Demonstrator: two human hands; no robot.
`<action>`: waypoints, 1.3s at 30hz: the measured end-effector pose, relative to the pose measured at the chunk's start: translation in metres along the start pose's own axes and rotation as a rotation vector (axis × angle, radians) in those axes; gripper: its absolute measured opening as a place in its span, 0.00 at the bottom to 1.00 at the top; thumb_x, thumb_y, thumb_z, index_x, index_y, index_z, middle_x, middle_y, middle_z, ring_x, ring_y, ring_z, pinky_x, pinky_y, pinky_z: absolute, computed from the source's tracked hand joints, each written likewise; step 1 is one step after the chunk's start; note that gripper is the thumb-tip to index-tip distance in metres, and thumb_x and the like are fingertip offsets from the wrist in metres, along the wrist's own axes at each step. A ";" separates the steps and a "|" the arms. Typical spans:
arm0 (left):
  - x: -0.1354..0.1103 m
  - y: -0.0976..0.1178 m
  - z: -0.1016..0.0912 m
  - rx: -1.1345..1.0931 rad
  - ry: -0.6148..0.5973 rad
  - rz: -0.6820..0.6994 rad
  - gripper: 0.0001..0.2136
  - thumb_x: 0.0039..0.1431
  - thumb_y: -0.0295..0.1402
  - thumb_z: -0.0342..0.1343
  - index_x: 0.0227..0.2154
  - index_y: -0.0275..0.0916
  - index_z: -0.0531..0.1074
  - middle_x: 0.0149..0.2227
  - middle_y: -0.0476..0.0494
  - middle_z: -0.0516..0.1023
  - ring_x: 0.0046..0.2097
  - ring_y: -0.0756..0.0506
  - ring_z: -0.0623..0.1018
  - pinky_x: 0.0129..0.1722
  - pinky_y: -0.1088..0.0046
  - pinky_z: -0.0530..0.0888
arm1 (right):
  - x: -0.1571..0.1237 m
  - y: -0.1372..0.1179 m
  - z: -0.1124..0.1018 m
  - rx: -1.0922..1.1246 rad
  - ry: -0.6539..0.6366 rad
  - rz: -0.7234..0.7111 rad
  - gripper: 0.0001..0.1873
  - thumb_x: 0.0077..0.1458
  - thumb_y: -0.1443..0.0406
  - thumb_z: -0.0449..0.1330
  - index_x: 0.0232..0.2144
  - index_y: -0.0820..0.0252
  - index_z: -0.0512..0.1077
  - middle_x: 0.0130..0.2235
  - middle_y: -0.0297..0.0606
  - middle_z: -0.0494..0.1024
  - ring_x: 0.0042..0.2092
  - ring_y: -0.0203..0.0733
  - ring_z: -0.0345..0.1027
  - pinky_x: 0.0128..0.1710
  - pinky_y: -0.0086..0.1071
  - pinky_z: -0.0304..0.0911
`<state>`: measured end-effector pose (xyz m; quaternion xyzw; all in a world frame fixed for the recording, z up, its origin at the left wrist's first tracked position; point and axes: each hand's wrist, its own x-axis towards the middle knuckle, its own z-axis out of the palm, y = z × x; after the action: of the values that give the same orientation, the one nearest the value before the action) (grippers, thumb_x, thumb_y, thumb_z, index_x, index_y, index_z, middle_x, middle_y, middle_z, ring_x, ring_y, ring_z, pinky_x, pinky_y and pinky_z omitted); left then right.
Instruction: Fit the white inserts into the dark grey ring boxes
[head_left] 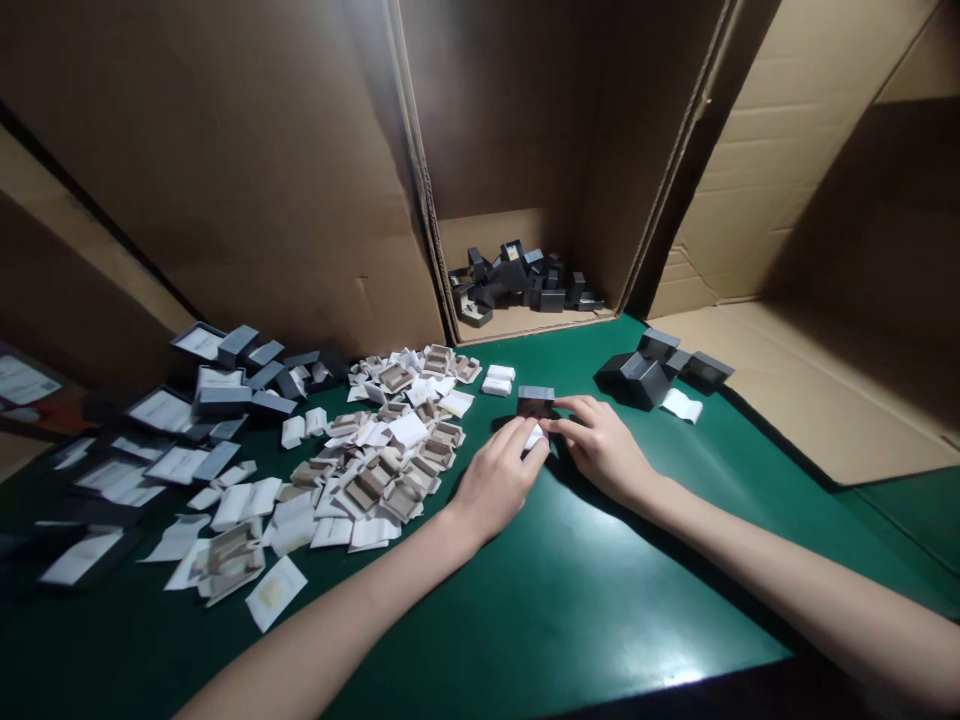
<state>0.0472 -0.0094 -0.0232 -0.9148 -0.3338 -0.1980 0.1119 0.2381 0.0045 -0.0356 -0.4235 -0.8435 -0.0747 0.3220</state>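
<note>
Both hands meet at a small dark grey box [535,394] with its lid raised, standing on the green tabletop. My left hand [491,480] is closed, with thumb and fingers around a small white piece [533,436] at the front of the box; the fingers hide most of it. From the other side, my right hand [606,450] has its bent fingers on the box's right edge, close to the white piece. What lies inside the box is hidden. Just behind and left of it are small folded white pieces [498,380].
A spread of white papers and grey-brown card trays [375,480] covers the left middle. Dark boxes with white papers [176,415] pile up farther left. Several dark boxes [645,370] stand at right, beside a white slip [682,405]. More sit inside a cardboard carton [525,275] at the back.
</note>
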 end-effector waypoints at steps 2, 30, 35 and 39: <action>-0.001 0.001 0.001 0.035 -0.016 0.006 0.17 0.60 0.20 0.43 0.51 0.27 0.66 0.53 0.31 0.70 0.57 0.40 0.69 0.58 0.64 0.67 | 0.000 0.000 0.000 0.019 -0.021 0.013 0.21 0.49 0.80 0.51 0.40 0.59 0.75 0.47 0.47 0.73 0.45 0.48 0.65 0.40 0.41 0.65; -0.006 -0.007 -0.006 -0.057 -0.179 -0.045 0.27 0.58 0.42 0.56 0.57 0.35 0.59 0.61 0.33 0.61 0.63 0.37 0.61 0.57 0.60 0.67 | 0.007 0.030 0.002 0.537 -0.148 0.053 0.20 0.60 0.72 0.48 0.47 0.50 0.72 0.44 0.39 0.76 0.43 0.42 0.67 0.42 0.39 0.66; -0.007 -0.007 -0.006 -0.055 -0.156 -0.050 0.27 0.60 0.42 0.54 0.58 0.34 0.58 0.62 0.33 0.59 0.64 0.37 0.59 0.58 0.58 0.65 | 0.007 0.025 -0.005 0.591 -0.123 0.137 0.15 0.61 0.69 0.49 0.47 0.55 0.69 0.43 0.41 0.75 0.42 0.41 0.69 0.41 0.37 0.66; -0.006 -0.008 -0.009 -0.046 -0.126 -0.010 0.24 0.63 0.38 0.48 0.59 0.33 0.57 0.65 0.35 0.53 0.66 0.39 0.52 0.63 0.55 0.57 | 0.007 0.023 -0.009 0.634 -0.076 0.179 0.10 0.61 0.68 0.48 0.41 0.57 0.69 0.40 0.41 0.75 0.41 0.41 0.69 0.41 0.36 0.66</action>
<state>0.0356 -0.0099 -0.0170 -0.9260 -0.3403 -0.1483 0.0686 0.2570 0.0207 -0.0275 -0.3774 -0.7955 0.2359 0.4112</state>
